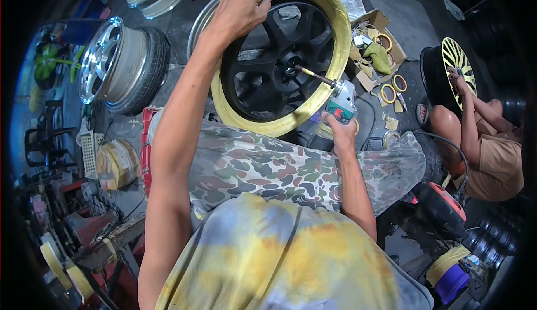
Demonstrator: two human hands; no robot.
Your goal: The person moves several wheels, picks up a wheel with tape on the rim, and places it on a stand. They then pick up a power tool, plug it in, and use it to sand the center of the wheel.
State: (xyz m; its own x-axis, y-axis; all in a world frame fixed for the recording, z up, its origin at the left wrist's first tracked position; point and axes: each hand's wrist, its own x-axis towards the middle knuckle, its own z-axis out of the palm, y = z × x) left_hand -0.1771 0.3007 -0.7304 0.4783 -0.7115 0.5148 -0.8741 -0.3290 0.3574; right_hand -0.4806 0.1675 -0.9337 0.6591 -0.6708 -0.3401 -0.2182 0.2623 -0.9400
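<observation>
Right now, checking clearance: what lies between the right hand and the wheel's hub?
The power tool in the right hand, bit toward the hub; head view.

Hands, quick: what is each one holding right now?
Left hand: closed on the wheel, at its yellow rim.
Right hand: closed around the grinder.

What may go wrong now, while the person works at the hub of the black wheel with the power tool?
1. The left hand alone grips the black wheel at its taped rim; a push from the power tool might turn or tip it.
2. The right hand is bare, and the bit points at the hub; a slip could scratch the spokes or hurt the hand.
</observation>
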